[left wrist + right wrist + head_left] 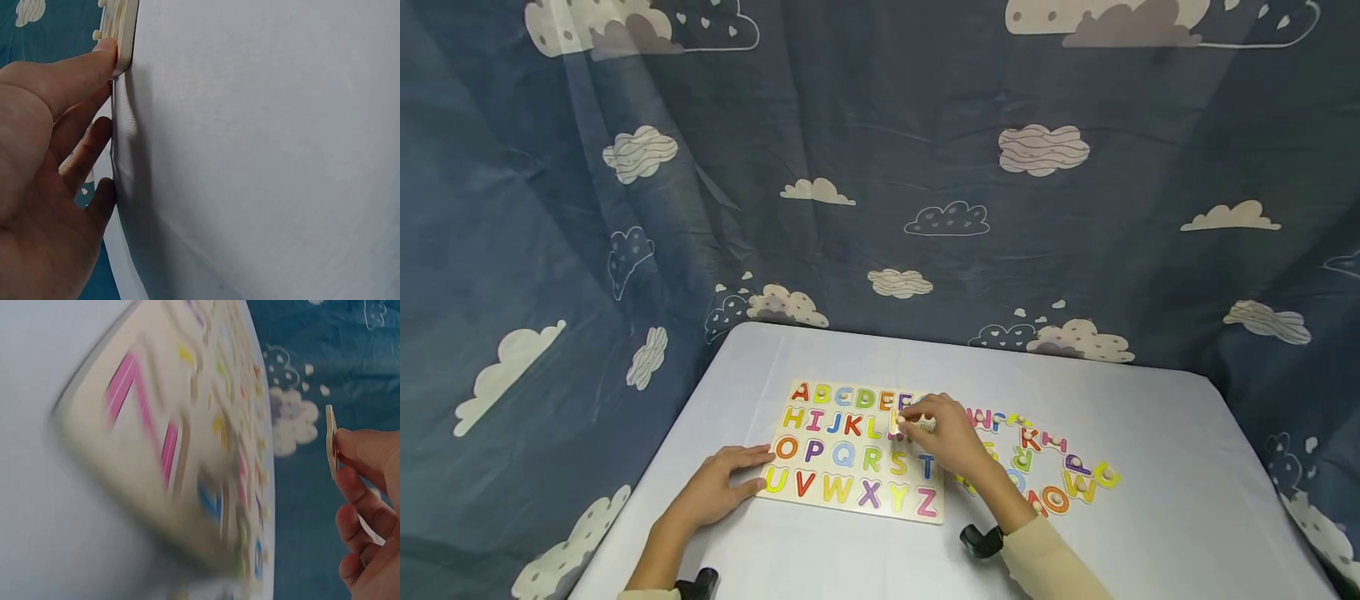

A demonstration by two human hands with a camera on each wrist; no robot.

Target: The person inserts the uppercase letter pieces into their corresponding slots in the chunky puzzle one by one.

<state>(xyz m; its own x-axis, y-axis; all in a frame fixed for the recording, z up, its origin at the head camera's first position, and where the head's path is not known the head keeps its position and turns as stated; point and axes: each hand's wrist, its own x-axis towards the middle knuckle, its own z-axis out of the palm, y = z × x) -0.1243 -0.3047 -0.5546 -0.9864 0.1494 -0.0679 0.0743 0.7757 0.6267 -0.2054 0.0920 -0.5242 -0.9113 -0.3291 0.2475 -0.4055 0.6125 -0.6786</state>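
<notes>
A wooden alphabet puzzle board (895, 513) lies flat on the table, printed with rows of coloured letters. Several knobbed letter pieces sit along its top row. My right hand (951, 437) is above the board's second row, right of the L, pinching a wooden letter piece (330, 442) between thumb and fingertips. That piece appears edge-on in the right wrist view, so its letter cannot be read. With fairly straight fingers, my left hand (718, 487) touches the board's left edge near the O and U. The left thumb (107, 47) presses against the board's edge in the left wrist view.
Loose letter pieces lie scattered right of the board, among them an orange O (1055, 499), a yellow U (1106, 475) and a red K (1028, 438). A white cloth (1172, 467) covers the table. Behind it hangs a dark blue curtain (850, 100) with clouds.
</notes>
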